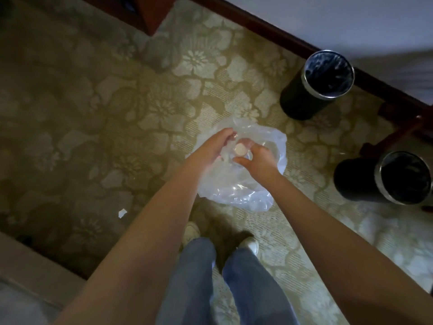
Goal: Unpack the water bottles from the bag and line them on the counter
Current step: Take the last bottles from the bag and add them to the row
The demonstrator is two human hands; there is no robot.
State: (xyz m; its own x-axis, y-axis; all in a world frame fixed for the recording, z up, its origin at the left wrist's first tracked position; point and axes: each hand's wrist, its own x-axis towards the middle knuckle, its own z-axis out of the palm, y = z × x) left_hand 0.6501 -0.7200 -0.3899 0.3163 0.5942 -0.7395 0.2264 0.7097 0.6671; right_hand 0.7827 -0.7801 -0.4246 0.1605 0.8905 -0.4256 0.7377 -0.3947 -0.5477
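A clear plastic bag (pixel 246 188) lies on the patterned carpet in front of my feet. A water bottle with a white cap (pixel 240 149) stands upright in the bag's mouth, seen from above. My right hand (pixel 259 160) grips the bottle just below the cap, fingers curled round its neck. My left hand (pixel 214 146) holds the bag's upper edge beside the bottle, fingers curled on the plastic. The rest of the bag's contents are blurred through the plastic.
Two black cylindrical bins with metal rims stand to the right, one (pixel 314 87) by the dark wooden baseboard, one (pixel 389 179) nearer. A wooden furniture corner (pixel 150 17) is at top. A scrap of paper (pixel 122 213) lies on the carpet left.
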